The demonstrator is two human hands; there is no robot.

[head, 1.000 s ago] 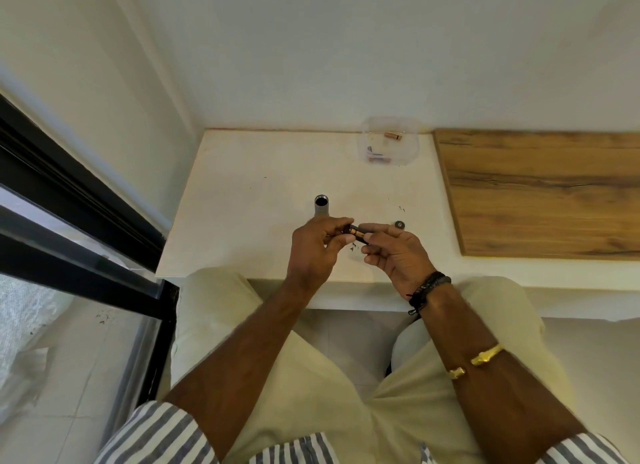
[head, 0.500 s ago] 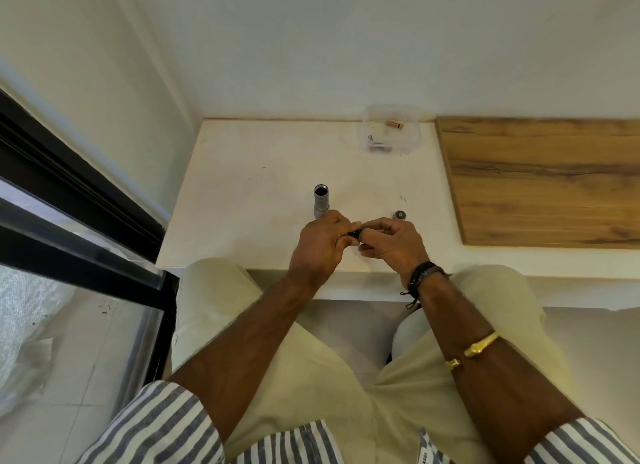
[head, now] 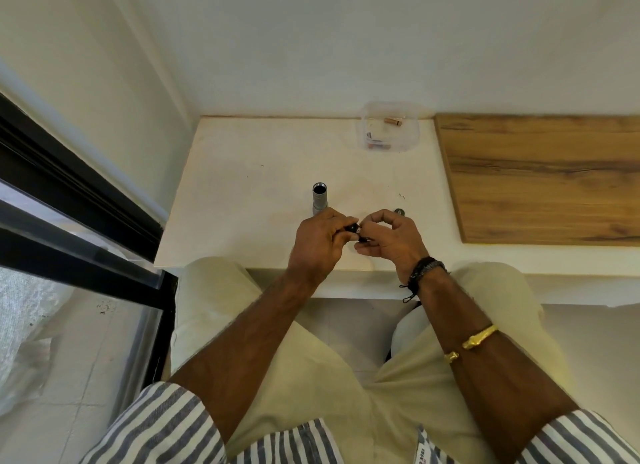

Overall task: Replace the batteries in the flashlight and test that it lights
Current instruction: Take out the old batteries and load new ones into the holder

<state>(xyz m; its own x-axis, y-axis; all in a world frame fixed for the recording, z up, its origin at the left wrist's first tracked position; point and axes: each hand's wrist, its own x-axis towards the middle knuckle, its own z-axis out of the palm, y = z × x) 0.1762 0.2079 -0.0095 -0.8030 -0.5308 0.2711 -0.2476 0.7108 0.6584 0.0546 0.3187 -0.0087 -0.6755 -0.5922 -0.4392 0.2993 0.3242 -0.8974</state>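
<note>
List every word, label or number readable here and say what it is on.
Tag on the striped shirt hem: dark print, upside down and too small to read.
Batteries in the clear container: too small to read.
Nothing else bears text.

One silver flashlight tube (head: 319, 199) stands on one white desk (head: 242, 193); one small round cap (head: 399, 212); one clear container (head: 390, 127) far right; one wooden board (head: 540, 179); two hands, left hand (head: 317, 244) and right hand (head: 389, 238), pinching one small black part (head: 354, 229).
</note>
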